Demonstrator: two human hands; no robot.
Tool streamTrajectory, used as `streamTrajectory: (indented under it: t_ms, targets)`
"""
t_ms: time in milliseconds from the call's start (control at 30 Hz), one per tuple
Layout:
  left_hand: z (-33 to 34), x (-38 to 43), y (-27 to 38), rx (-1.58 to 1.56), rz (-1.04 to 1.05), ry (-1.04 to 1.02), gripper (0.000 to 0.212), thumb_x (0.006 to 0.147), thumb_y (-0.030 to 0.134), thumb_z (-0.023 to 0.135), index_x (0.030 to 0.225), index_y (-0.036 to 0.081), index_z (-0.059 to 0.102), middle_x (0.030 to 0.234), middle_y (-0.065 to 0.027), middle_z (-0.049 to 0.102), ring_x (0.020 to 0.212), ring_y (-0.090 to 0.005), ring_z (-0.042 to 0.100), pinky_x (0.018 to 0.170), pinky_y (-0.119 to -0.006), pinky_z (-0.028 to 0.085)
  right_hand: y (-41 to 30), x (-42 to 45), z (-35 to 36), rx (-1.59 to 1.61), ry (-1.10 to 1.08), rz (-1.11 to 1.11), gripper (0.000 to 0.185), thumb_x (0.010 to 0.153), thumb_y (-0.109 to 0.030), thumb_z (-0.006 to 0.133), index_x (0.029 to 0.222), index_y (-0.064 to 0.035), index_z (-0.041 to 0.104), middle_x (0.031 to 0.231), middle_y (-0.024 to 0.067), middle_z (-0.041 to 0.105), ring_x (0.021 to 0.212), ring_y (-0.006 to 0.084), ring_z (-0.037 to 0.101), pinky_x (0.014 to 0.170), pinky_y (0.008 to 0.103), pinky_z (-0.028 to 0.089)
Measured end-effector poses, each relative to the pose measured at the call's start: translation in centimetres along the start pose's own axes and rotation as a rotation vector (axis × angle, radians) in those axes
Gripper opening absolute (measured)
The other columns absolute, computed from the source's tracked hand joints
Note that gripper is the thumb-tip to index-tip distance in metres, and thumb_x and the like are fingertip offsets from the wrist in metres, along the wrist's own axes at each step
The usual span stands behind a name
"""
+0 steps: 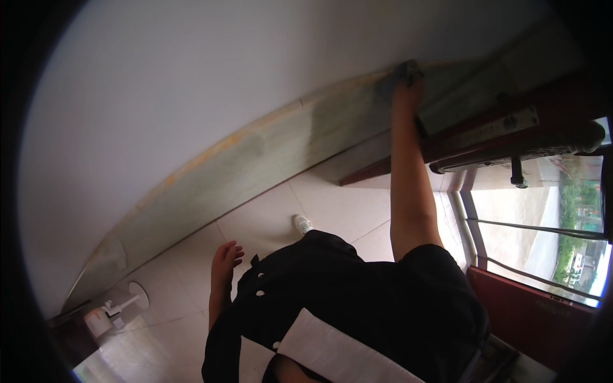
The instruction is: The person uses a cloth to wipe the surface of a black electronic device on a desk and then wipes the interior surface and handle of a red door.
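Observation:
My right hand (407, 93) reaches up to the top edge of the green stone wall panel (287, 139), behind the red door. It holds a dark cloth (389, 87), blurred and in shadow; what else its fingers touch there I cannot tell. The orange-tinted border (230, 140) of the panel runs below the white wall (182, 86). My left hand (227, 256) hangs by my side over the tiled floor, fingers slightly bent and apart, with nothing in it.
The red door (488, 124) with a long metal handle (522, 155) stands at the right, beside a barred opening to the outdoors. A white camera-like device on a round base (139, 295) is at the lower left. One white shoe (302, 223) shows on the floor tiles (268, 206).

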State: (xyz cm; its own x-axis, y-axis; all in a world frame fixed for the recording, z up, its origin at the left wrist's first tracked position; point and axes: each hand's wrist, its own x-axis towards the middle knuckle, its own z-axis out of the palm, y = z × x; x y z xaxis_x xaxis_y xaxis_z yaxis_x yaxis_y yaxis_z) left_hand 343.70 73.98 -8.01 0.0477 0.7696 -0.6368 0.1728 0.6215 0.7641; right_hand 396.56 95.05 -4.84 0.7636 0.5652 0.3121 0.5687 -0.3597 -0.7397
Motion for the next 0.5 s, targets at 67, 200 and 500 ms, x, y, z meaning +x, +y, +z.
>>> streamTrajectory:
  t_ms: [67, 200, 500]
  targets:
    - [0.0, 0.0, -0.1, 0.000, -0.006, 0.017, 0.035, 0.087, 0.024, 0.049, 0.114, 0.001, 0.048, 0.104, -0.0129, 0.057, 0.093, -0.0199, 0.057, 0.077, -0.030, 0.045, 0.6, -1.0, 0.8, -0.084, 0.035, -0.143, 0.045, 0.080, -0.018, 0.049, 0.119, 0.0059, 0.042, 0.117, 0.0255, 0.045, 0.111, 0.0362, 0.043, 0.097, 0.0414, 0.033]
    - [-0.3, 0.1, -0.8, -0.010, -0.033, 0.044, 0.034, 0.087, 0.023, 0.050, 0.114, 0.002, 0.048, 0.104, -0.0127, 0.057, 0.093, -0.0199, 0.057, 0.077, -0.030, 0.045, -2.2, -7.2, 1.8, -0.278, 0.162, -0.382, 0.045, 0.077, -0.019, 0.052, 0.115, 0.0051, 0.045, 0.113, 0.0262, 0.046, 0.107, 0.0396, 0.043, 0.095, 0.0426, 0.033]
    - [1.2, 1.2, 1.1, 0.051, 0.006, -0.025, 0.032, 0.087, 0.022, 0.050, 0.113, 0.003, 0.050, 0.103, -0.0114, 0.058, 0.092, -0.0194, 0.057, 0.077, -0.030, 0.045, -10.7, -17.9, 0.4, 0.284, -0.378, -0.369, 0.033, 0.069, -0.003, 0.054, 0.101, -0.0042, 0.048, 0.098, 0.0201, 0.046, 0.084, 0.0412, 0.050, 0.071, 0.0431, 0.045]
